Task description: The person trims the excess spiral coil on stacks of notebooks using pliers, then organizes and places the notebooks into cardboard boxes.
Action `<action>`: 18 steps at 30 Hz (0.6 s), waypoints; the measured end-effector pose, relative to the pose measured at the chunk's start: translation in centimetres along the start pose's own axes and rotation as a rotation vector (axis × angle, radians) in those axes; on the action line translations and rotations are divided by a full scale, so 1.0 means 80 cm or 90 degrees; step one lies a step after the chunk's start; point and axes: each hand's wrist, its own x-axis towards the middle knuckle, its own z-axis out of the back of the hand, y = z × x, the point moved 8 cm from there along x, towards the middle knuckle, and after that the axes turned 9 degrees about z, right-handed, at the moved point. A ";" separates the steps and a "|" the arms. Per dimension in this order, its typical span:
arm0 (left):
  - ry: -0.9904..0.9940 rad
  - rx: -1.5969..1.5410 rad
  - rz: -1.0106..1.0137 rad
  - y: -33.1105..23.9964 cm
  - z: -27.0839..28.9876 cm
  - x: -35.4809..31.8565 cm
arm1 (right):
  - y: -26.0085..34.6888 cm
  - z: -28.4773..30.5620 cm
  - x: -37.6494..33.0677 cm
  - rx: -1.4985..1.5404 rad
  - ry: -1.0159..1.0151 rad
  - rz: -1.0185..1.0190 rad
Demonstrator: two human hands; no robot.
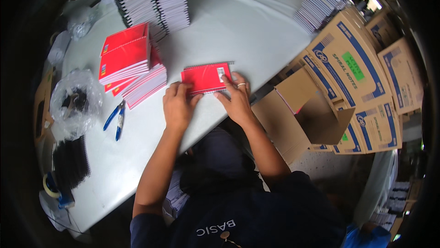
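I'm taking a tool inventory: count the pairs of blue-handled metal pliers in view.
1: the blue-handled metal pliers on the pale table, left of the left hand, nearer the person than the stacked red spiral notebooks. More could be hidden.

From my remote place, I see one red notebook (201,79) lying flat and closed between the left hand (178,106) and the right hand (237,100). Wire loops run along its long edge farther from both hands; some loops show also at the nearer edge, so I cannot tell if more notebooks lie beneath. Its white label (221,71) sits just under the right index fingertip.
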 end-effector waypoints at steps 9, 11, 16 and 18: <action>-0.030 -0.039 0.078 0.012 0.022 -0.006 | 0.000 -0.008 0.003 0.040 -0.063 0.054; -0.027 -0.031 0.077 0.004 0.017 -0.004 | -0.009 -0.001 -0.002 0.062 -0.092 0.047; -0.017 -0.028 0.024 -0.002 -0.002 -0.010 | -0.020 0.015 -0.016 0.113 -0.173 0.047; -0.159 0.021 -0.079 -0.006 0.033 -0.015 | -0.003 0.010 -0.007 0.095 -0.167 0.080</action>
